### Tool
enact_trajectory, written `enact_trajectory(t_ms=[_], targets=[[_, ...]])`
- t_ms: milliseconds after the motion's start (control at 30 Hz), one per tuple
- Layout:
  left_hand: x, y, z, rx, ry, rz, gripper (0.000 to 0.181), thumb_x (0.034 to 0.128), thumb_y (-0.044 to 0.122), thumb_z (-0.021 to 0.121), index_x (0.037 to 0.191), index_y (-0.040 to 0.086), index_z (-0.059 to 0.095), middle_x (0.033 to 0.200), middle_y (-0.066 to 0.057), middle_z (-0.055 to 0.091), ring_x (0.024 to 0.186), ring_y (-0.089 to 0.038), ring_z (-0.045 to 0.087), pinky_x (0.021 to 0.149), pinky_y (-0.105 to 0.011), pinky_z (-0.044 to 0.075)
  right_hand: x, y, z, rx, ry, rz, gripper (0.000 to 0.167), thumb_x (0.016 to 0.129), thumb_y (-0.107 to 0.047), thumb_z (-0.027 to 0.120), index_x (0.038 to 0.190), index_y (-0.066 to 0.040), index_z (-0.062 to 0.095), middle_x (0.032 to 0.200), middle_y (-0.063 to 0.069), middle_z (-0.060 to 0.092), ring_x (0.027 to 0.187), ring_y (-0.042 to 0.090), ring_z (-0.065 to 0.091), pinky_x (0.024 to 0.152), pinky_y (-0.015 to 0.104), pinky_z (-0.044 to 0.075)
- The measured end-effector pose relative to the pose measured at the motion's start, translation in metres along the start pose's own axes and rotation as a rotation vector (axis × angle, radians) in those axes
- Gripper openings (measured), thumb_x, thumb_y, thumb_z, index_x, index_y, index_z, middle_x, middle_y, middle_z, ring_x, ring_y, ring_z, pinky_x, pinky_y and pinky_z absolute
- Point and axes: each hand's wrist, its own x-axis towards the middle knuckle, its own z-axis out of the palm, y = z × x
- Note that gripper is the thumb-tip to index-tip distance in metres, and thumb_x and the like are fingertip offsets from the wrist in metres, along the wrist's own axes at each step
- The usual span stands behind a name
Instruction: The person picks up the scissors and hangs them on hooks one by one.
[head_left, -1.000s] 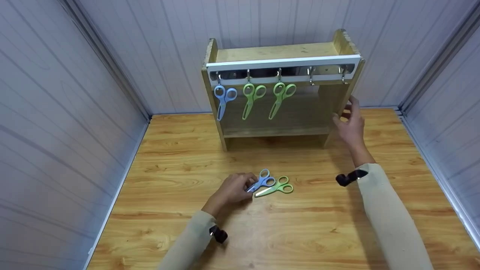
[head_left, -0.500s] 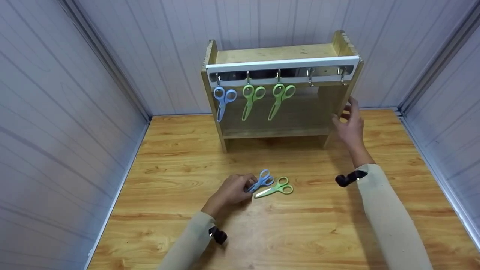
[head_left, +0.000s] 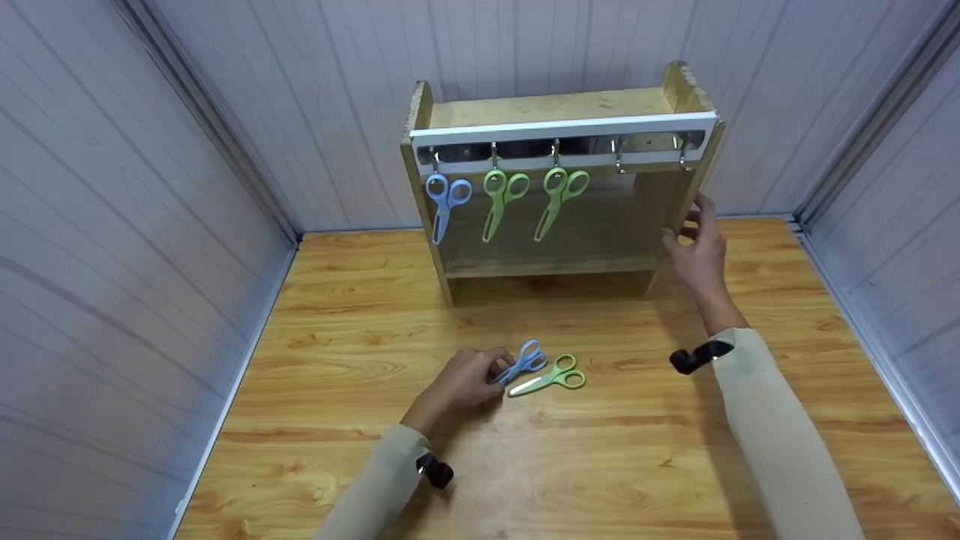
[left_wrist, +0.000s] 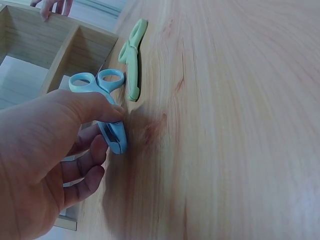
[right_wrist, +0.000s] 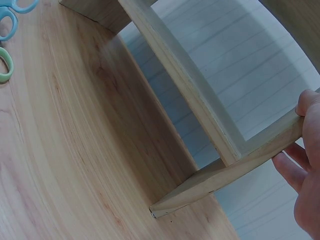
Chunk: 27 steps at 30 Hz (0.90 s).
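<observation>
My left hand [head_left: 465,377] pinches a pair of blue scissors [head_left: 520,367] by the blade end, the thumb on top in the left wrist view. Their handle loops [left_wrist: 102,90] point away from the palm, raised slightly off the table. Close by on the table lies a pair of green scissors [head_left: 553,375], apart from the fingers. My right hand [head_left: 702,259] grips the right side panel [right_wrist: 250,162] of a wooden rack [head_left: 555,266], thumb at its front edge. From the rack's hooks hang blue scissors [head_left: 442,206] and two green pairs, one [head_left: 496,206] beside the other [head_left: 553,201].
A white hook rail [head_left: 562,129] runs across the rack's front; its two right hooks [head_left: 619,156] carry nothing. The rack stands on a wood-grain table [head_left: 600,450] near the back wall [head_left: 360,112]. Panelled walls [head_left: 112,262] close both sides.
The blue scissors' handle loops have tilted up slightly in my left hand. Both hands stay in place; the view shifts only slightly.
</observation>
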Motion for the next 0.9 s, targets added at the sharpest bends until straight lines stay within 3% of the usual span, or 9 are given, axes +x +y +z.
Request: enact_trajectory(t_ms=[333,533,800,900], targets=[[-0.0006,0.0011,0.0001,-0.01,-0.009,-0.005,0.033,0.0944,0.008,0.082,0.127,0.013,0.077,0.11,-0.007,0.087,0.101,-0.019,0.079,0.088,-0.037,0.063,-0.0017,0.001,-0.0007,-0.003,-0.006,0.012,0.077,0.108,-0.013,0.067,0.176,-0.022,0.031,0.157,0.026,0.061,0.136,0.045,0.068,0.094,0.02,0.054],[0.0,0.0008,-0.0005,-0.023,-0.01,-0.008,0.034,0.0947,0.009,0.081,0.128,0.013,0.077,0.109,-0.006,0.087,0.098,-0.018,0.079,0.087,-0.037,0.063,-0.0003,0.0005,0.0002,-0.002,-0.009,0.028,0.078,0.108,-0.012,0.067,0.176,-0.023,0.031,0.159,0.025,0.061,0.137,0.044,0.068,0.1,0.033,0.058],[0.0016,0.005,-0.0034,-0.048,0.011,0.023,0.029,0.0977,0.011,0.082,0.126,0.012,0.077,0.108,-0.008,0.088,0.101,-0.021,0.083,0.089,-0.039,0.064,0.0011,-0.0008,0.0001,0.006,0.013,-0.003,0.076,0.105,-0.01,0.067,0.174,-0.019,0.035,0.153,0.029,0.064,0.132,0.049,0.071,0.087,0.01,0.05],[0.0025,0.0077,-0.006,-0.056,0.013,0.016,0.029,0.0979,0.011,0.082,0.126,0.013,0.077,0.108,-0.008,0.087,0.099,-0.021,0.082,0.087,-0.039,0.063,0.0011,-0.0007,0.0006,0.004,0.022,-0.013,0.075,0.105,-0.01,0.067,0.173,-0.017,0.037,0.15,0.029,0.065,0.13,0.051,0.071,0.085,0.008,0.049]])
